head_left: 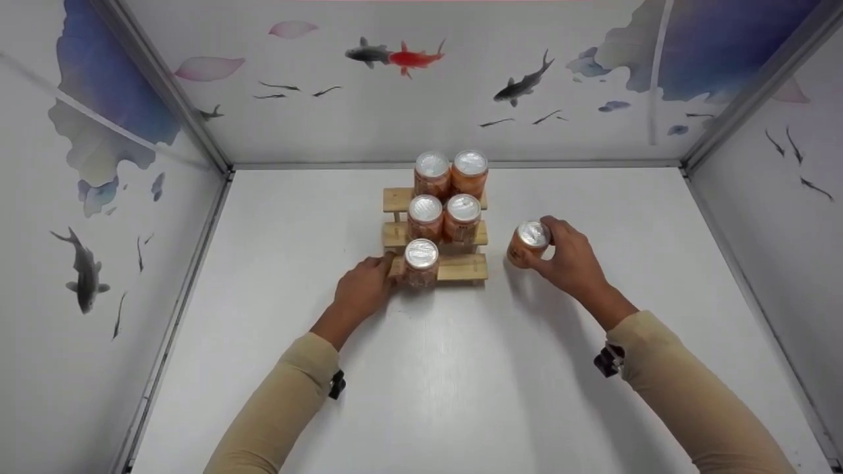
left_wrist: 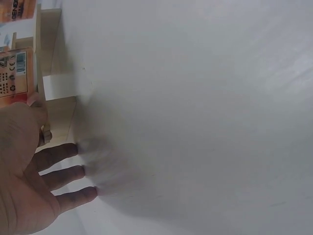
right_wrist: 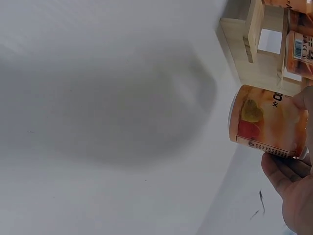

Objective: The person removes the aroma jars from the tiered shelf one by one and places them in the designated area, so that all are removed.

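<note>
A three-tier wooden rack (head_left: 464,268) stands near the middle of the table. Two orange cans with silvery tops occupy its highest tier, two the middle tier, and one can (head_left: 421,264) the lowest tier at the left. My left hand (head_left: 362,289) holds that tier's left end; in the left wrist view the thumb lies at the board (left_wrist: 41,88) and the other fingers (left_wrist: 68,175) stretch out below. Right of the rack, my right hand (head_left: 571,260) grips another orange can (right_wrist: 261,122) between thumb and fingers. The can is slightly tilted.
A white table (head_left: 435,388) lies under everything. White panels with painted fish enclose it at the back (head_left: 421,118), left (head_left: 39,197) and right (head_left: 764,171). The rack's back tier stands close to the rear panel.
</note>
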Demonstrator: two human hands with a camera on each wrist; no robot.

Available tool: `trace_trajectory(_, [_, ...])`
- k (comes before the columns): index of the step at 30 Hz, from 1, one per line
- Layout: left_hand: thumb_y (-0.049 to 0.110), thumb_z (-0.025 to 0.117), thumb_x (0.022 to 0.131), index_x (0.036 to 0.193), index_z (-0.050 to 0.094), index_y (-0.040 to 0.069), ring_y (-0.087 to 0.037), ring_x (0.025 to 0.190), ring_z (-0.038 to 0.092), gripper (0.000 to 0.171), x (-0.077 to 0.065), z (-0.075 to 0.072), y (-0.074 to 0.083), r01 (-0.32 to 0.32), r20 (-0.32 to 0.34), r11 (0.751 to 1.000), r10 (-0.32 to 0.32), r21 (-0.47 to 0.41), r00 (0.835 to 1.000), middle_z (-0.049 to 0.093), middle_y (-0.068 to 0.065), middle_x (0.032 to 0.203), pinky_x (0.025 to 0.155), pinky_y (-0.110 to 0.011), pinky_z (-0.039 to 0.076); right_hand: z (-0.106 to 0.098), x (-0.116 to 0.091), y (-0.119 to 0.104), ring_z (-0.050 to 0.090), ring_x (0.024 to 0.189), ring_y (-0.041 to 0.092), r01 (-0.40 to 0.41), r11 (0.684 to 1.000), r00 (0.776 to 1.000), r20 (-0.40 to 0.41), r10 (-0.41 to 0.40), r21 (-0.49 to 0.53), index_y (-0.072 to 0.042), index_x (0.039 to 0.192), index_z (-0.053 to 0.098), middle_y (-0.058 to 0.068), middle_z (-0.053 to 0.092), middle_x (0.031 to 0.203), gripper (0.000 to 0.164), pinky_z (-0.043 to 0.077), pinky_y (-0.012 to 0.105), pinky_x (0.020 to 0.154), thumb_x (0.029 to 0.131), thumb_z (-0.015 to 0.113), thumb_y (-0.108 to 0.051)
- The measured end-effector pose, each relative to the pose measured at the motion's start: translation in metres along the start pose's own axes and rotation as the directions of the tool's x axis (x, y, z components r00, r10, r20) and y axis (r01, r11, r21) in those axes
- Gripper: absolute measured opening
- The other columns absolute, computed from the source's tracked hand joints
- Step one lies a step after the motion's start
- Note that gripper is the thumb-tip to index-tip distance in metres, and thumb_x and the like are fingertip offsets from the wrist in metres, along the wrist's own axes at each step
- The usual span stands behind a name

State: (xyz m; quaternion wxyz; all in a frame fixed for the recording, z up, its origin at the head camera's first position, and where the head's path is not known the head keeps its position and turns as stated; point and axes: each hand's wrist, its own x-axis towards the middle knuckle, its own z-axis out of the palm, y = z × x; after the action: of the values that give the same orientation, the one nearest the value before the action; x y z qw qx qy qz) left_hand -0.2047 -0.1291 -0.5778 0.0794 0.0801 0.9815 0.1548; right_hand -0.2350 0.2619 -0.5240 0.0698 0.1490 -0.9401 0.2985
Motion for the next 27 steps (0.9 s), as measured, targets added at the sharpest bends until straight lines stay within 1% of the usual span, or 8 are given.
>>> trace_trajectory(3, [0.035,0.062,0.115,0.165,0.05,0.013,-0.039,0.137,0.069,0.056,-0.001,-0.001,0.0,-0.01,-0.002,1.0,0.01,0.002,1.0,0.067,-0.021,0.152,0.104,-0.058,0.061,0.0,0.003,0.005,0.072,0.12,0.048,-0.025,1.0,1.0,0.012,0.025,-0.002,0.01,0.15,0.052,0.032,0.067,0.136,0.071,0.062,0.06,0.098,0.097,0.088,-0.021])
trace_trajectory(7, [0.036,0.063,0.114,0.165,0.05,0.012,-0.04,0.137,0.068,0.057,0.0,-0.002,0.001,-0.013,0.003,1.0,0.013,-0.003,1.0,0.067,-0.021,0.152,0.103,-0.058,0.061,0.002,0.007,0.009,0.071,0.124,0.049,-0.037,0.999,0.999,0.029,0.038,-0.006,0.012,0.151,0.051,0.034,0.066,0.138,0.071,0.061,0.06,0.1,0.099,0.086,-0.02])
trace_trajectory(15, [0.037,0.061,0.115,0.167,0.049,0.012,-0.038,0.141,0.066,0.058,0.0,-0.001,-0.002,0.0,0.023,1.0,0.0,-0.013,1.0,0.065,-0.02,0.155,0.108,-0.057,0.059,0.007,0.014,0.014,0.07,0.116,0.046,-0.047,0.998,0.997,0.06,0.049,-0.029,0.012,0.152,0.05,0.034,0.066,0.135,0.071,0.06,0.06,0.095,0.101,0.085,-0.022])
trace_trajectory(21, [0.038,0.062,0.115,0.166,0.05,0.012,-0.038,0.141,0.066,0.059,0.001,-0.001,-0.002,-0.001,0.018,1.0,0.001,-0.021,1.0,0.066,-0.02,0.153,0.107,-0.057,0.06,0.009,0.018,0.018,0.069,0.117,0.045,-0.074,0.996,0.992,0.094,0.078,-0.041,0.01,0.153,0.05,0.033,0.065,0.137,0.067,0.059,0.06,0.097,0.102,0.082,-0.02])
trace_trajectory(27, [0.037,0.063,0.114,0.165,0.051,0.012,-0.038,0.14,0.067,0.058,0.003,-0.001,0.0,0.001,0.016,1.0,0.0,-0.027,1.0,0.067,-0.02,0.152,0.108,-0.056,0.059,0.008,0.021,0.021,0.068,0.121,0.047,-0.079,0.996,0.989,0.123,0.084,-0.048,0.012,0.155,0.047,0.036,0.063,0.138,0.066,0.058,0.061,0.1,0.105,0.078,-0.018])
